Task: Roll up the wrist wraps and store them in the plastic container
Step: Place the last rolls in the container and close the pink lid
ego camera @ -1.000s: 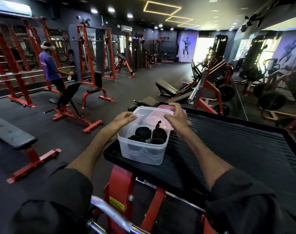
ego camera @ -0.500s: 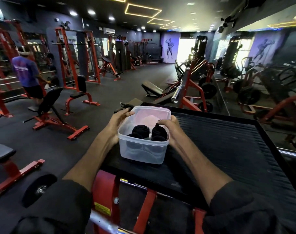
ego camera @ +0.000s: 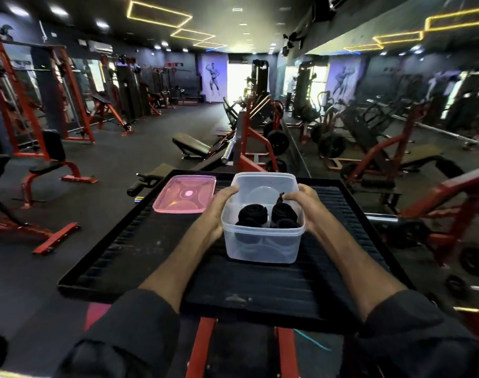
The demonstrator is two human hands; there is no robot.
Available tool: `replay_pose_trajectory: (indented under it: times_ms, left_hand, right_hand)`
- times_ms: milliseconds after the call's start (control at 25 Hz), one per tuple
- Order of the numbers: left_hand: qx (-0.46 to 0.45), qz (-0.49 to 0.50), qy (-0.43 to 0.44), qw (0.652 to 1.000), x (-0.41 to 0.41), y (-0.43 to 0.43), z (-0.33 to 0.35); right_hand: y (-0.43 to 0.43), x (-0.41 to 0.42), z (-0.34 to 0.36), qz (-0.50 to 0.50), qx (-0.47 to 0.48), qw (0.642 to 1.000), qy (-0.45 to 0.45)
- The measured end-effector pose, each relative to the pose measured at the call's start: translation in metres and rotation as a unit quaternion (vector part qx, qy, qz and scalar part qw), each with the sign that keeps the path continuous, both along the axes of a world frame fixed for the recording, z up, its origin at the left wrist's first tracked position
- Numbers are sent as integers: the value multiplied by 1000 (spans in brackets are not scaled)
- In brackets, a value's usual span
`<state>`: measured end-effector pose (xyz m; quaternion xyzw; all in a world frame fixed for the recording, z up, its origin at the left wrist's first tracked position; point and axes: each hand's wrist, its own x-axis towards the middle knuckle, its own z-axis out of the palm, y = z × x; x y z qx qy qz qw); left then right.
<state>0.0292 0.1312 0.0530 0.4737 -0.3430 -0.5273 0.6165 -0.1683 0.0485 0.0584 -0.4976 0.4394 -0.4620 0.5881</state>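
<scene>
Our left hand (ego camera: pixel 221 211) and right hand (ego camera: pixel 307 209) grip the container (ego camera: pixel 263 248) from either side, fingers curled over its rim and palms against its walls. The clear container stands open on the black ribbed table (ego camera: pixel 151 255), near the far edge. Inside lie the wraps (ego camera: pixel 253 214), rolled up and black, packed toward the near wall, one loose tab sticking up by our right fingertips. The pink lid (ego camera: pixel 185 193) lies flat on the table just left of the container.

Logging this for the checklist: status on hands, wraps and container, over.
Left hand and right hand grip the clear plastic container. Rolled black wrist wraps inside. Pink lid off, lying left of it.
</scene>
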Motion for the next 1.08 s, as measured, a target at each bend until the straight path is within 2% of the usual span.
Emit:
replay_pose_trajectory:
  times_ms: [120,200,280,320,400,480,600,680,760,840,1080]
  left_hand:
    - [-26,-3,-22,999,-12,-6,-12]
    - [-37,-11,-33,999,-7,-5,-14]
    - [-29,-11,-63,997,9,-1,-16]
    - [-22,5,-77,997,21,3,-17]
    - [-22,57,-92,994,47,12,-19]
    - [-35,119,-120,985,78,24,-21]
    - [-38,206,-186,960,132,40,-32]
    - [-9,246,-241,939,168,50,-43]
    - [34,269,-291,917,192,57,-47]
    - [55,281,-314,905,208,56,-47]
    - [55,277,-315,906,226,37,-68]
  right_hand:
    - [-5,-18,-3,11,14,999,43]
    - [-13,-14,0,-42,-23,989,137]
    - [-17,6,15,-135,-105,942,288]
    - [-10,26,25,-132,-154,915,349]
    - [9,75,38,-47,-246,870,425]
    - [28,129,40,44,-294,825,481]
    - [38,198,24,159,-324,734,576]
    - [37,240,10,200,-326,700,603]
    - [34,274,-3,221,-332,683,612]
    - [25,302,-16,225,-319,683,618]
    - [-8,339,-59,222,-339,691,599]
